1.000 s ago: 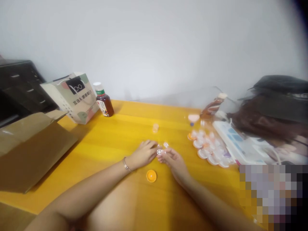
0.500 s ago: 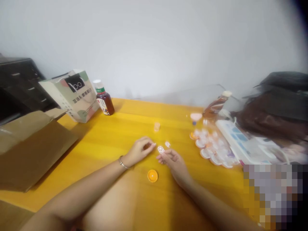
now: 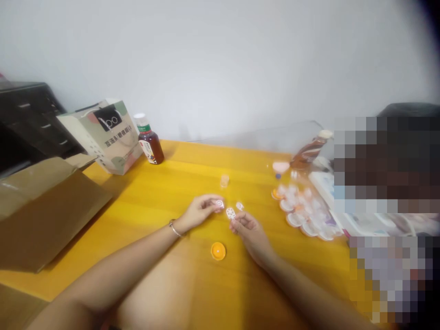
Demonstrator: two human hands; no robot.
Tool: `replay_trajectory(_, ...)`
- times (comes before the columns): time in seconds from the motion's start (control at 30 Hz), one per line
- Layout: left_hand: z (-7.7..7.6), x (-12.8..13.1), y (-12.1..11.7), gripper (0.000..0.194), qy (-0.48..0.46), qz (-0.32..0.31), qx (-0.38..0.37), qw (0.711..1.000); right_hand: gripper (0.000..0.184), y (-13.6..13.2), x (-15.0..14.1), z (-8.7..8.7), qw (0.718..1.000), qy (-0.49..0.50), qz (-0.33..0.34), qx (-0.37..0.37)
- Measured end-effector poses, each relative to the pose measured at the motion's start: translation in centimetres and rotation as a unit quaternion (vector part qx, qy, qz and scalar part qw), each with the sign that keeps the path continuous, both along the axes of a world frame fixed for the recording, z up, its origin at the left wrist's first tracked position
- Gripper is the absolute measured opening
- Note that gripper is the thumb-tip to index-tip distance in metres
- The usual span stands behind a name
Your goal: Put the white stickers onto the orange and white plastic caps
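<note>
Between the thumb and fingers of my left hand (image 3: 202, 209) is a small white openwork piece (image 3: 219, 203), round with spokes. My right hand (image 3: 250, 231) pinches a like white spoked piece (image 3: 230, 212) by its lower end, close beside the first but apart from it. A third small white piece (image 3: 239, 206) lies on the table just beyond my right fingertips. Nearer to me, below both hands, sits a round orange cup-like part (image 3: 218, 251) with a pale dot in its middle. A small clear, pinkish container (image 3: 224, 180) stands farther back.
On the yellow table (image 3: 192, 169), a cardboard box (image 3: 44, 215), paper bag (image 3: 117, 137) and dark-red bottle (image 3: 151, 145) stand left. Several clear round cups (image 3: 302, 211), a tilted bottle (image 3: 311, 149) and a white tray-like thing (image 3: 364, 217) are at right.
My left hand has turned slightly, and the white piece in its fingertips now shows its spoked face. My right hand's piece has barely moved.
</note>
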State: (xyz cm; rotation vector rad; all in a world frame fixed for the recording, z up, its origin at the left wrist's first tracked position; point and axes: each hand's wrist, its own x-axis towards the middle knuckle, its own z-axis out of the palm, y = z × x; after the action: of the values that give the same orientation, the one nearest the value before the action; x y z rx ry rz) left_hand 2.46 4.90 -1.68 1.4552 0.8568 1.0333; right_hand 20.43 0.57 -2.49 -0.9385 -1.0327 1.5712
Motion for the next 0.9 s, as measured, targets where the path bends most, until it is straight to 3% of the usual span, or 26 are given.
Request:
replay_trajectory(0.2,0.4,0.0,-0.3,0.028,-0.094,-0.026,-0.072,0.993,0.023,0.0,0.1,-0.1,1.0,-0.013,0.006,0.001)
replay_trajectory(0.47,0.8,0.3,-0.9,0.021,-0.001,-0.035,0.091,0.995,0.022,-0.1,0.1,0.2,0.998,-0.048,0.035,0.005)
replay_trajectory(0.67,0.3,0.6,-1.1,0.021,-0.017,-0.071,0.015,0.997,0.022,-0.2,0.1,0.4,0.997,-0.061,0.043,0.01)
replay_trajectory(0.9,0.3,0.6,-1.2,0.023,-0.004,-0.079,0.006,0.997,0.025,-0.3,0.0,0.8,0.995,-0.084,0.044,0.013)
